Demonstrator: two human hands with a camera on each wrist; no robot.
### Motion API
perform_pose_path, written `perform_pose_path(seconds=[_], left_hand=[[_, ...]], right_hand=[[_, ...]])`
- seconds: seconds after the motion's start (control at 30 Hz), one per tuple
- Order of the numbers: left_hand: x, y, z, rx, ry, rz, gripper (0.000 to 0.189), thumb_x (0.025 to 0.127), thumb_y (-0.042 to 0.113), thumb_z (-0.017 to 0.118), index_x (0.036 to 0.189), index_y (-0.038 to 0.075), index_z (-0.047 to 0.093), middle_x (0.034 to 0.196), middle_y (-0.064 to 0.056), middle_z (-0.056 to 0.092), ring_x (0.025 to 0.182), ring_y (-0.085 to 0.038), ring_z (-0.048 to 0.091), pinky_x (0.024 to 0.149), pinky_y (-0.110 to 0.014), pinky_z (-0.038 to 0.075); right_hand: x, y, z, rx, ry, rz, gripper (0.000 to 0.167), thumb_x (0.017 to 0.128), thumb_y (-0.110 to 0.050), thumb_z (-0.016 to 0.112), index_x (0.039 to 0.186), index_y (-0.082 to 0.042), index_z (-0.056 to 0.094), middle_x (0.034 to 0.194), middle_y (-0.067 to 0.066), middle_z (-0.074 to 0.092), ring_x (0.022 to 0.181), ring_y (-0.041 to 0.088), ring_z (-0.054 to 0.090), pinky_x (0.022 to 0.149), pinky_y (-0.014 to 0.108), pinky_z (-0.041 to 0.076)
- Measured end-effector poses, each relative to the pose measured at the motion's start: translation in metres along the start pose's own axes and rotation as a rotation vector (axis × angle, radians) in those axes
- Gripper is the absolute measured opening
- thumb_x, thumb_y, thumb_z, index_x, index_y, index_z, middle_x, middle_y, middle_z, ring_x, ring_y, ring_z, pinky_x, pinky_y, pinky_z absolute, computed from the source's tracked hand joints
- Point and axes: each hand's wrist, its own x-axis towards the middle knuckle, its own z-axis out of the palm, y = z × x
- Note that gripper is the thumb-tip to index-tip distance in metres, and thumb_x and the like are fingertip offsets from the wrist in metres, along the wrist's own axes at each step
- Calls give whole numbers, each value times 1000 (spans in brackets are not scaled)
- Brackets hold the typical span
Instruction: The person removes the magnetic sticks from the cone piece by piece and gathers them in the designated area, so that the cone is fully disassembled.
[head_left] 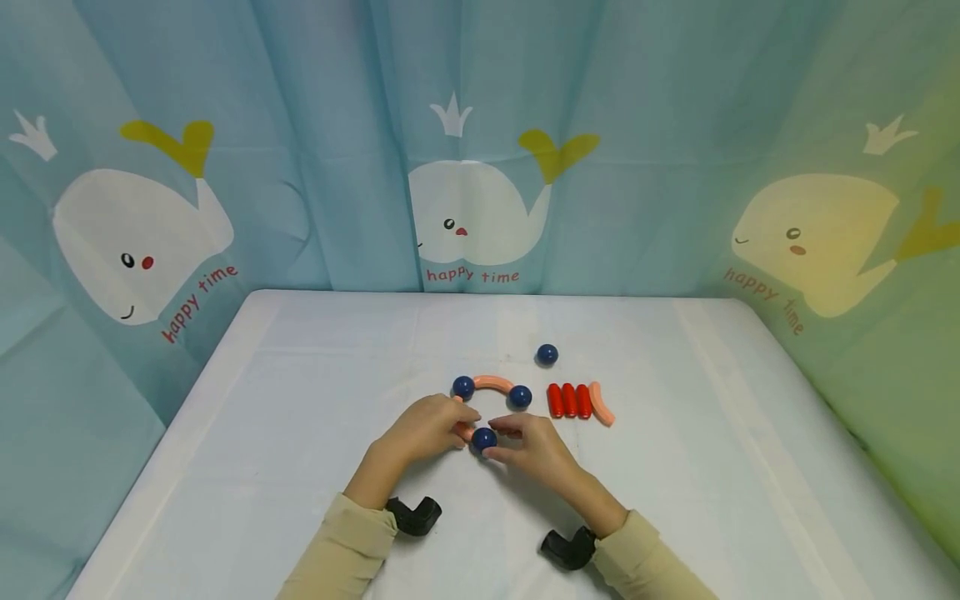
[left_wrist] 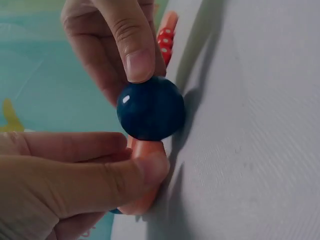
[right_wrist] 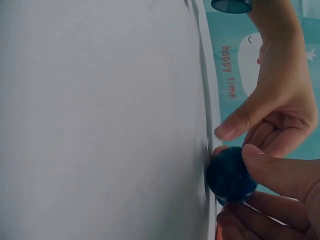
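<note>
In the head view, my left hand (head_left: 429,427) and right hand (head_left: 538,448) meet over the table's middle. My left thumb and fingers pinch a curved peach-coloured rod (left_wrist: 137,204), partly covered by them. At its end sits a dark blue ball (head_left: 483,440), which my right thumb and fingers pinch from the other side. Just beyond the hands, a second peach curved rod (head_left: 492,382) spans between a blue ball (head_left: 463,387) on the left and another blue ball (head_left: 520,397) on the right. Part of the ring's left side is hidden behind my left hand.
Right of the ring, several red rods (head_left: 569,401) lie side by side with one curved peach rod (head_left: 601,405). A loose blue ball (head_left: 547,355) rests farther back. Black wrist devices (head_left: 417,517) sit at both cuffs. A whale-print curtain (head_left: 337,167) surrounds the white table (head_left: 300,367).
</note>
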Motion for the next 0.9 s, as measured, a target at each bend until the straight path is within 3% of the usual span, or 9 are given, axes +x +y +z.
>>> perform_pose_path(seconds=[0.17,0.37,0.53,0.9], left_hand=[[1,-6,3,11,36,54,11,75,14,76,86,15,74,76,9,65,69,-6,58,66,-25,47],[2,-8,4,-30,40,67,11,77,18,74,88,14,75,80,9,68,72,-5,60,69,-24,48],[4,-4,6,-84,12,67,13,77,20,74,89,14,75,81,9,68,73,-3,59,70,-22,47],[3,-4,7,-49,34,62,12,78,21,72,88,14,76,83,9,69,78,-5,61,74,-21,47]], right_hand=[[4,-1,7,8,-12,-25,37,73,-13,78,103,6,66,97,13,68,87,22,65,74,29,52],[5,-3,9,-19,-24,-28,34,72,-11,79,101,3,68,95,10,68,85,18,65,73,28,52],[-3,-7,1,-19,-26,-9,34,73,-12,78,101,4,67,95,9,68,85,18,65,75,31,52],[-9,-1,-22,-34,70,29,35,72,-8,78,102,5,67,98,12,67,86,24,65,76,36,52]])
